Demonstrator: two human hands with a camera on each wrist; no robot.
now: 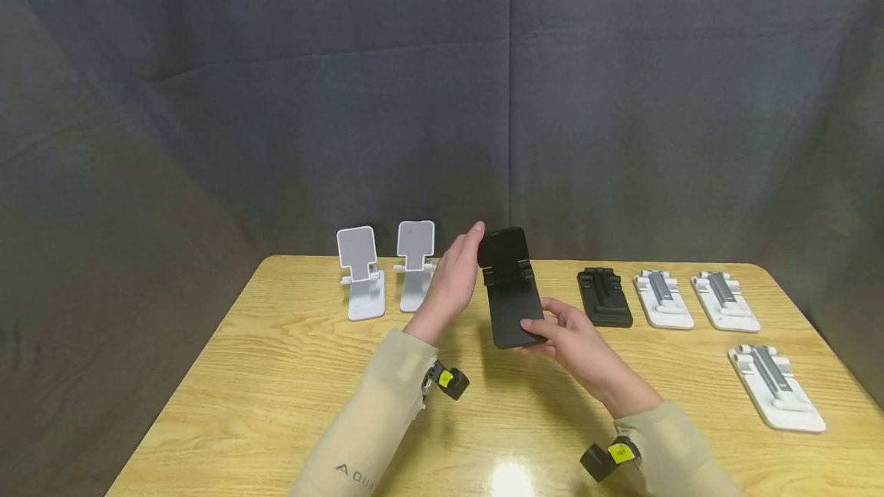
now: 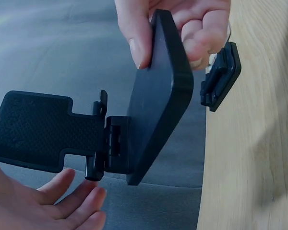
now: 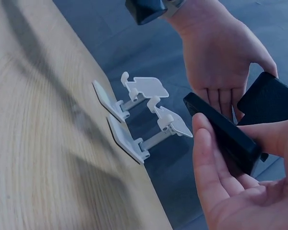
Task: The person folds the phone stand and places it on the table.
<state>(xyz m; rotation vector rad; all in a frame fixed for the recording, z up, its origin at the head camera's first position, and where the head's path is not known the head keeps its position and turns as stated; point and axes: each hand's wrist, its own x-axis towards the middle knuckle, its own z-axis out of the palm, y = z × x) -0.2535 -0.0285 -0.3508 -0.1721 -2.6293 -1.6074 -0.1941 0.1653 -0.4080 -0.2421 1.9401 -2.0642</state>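
Note:
A black folding phone stand (image 1: pixel 512 307) is held up over the table, its upper plate unfolded from its base. My right hand (image 1: pixel 576 347) pinches the lower end of the base, thumb on the near face and fingers behind. At the other end, my left hand (image 1: pixel 452 274) lies along the left edge of the upper plate. In the left wrist view its fingers (image 2: pixel 79 203) are extended below the plate (image 2: pixel 33 129). From the right wrist, the left thumb appears right at the plate's edge, and the stand's base (image 3: pixel 223 134) sits in my right fingers.
Two white phone stands (image 1: pixel 366 294) (image 1: pixel 414 290) stand unfolded at the back left of the wooden table (image 1: pixel 276 390). A folded black stand (image 1: pixel 605 297) and several folded white ones (image 1: pixel 776 390) lie at the right. A dark grey curtain (image 1: pixel 387 98) hangs behind.

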